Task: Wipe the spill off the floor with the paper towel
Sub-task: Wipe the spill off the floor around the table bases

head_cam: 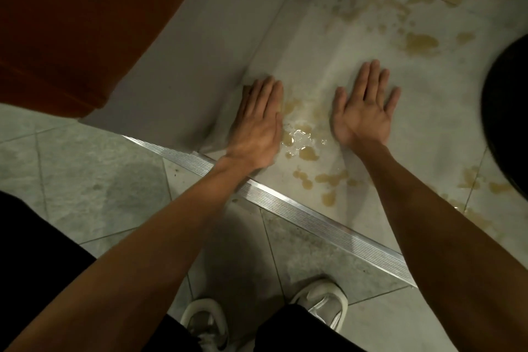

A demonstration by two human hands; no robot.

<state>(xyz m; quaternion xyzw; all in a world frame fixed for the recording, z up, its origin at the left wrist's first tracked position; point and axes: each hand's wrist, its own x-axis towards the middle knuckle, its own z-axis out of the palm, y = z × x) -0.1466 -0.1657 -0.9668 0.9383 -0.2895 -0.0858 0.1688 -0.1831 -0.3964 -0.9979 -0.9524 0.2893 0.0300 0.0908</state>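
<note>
A brown spill lies in puddles and splashes over the pale floor tiles, with more of the spill farther off at the upper right. A thin white paper towel is spread flat over the floor, and stains show through it. My left hand lies flat on the towel's wrinkled left edge, fingers together and pointing away. Flat and with its fingers spread, my right hand rests palm down on the towel to the right of the wet patch. Neither hand grips anything.
A ribbed metal threshold strip runs diagonally between the grey tiles near me and the pale floor. A brown wooden panel and a white wall stand at the left. A black round object sits at the right edge. My white shoes are below.
</note>
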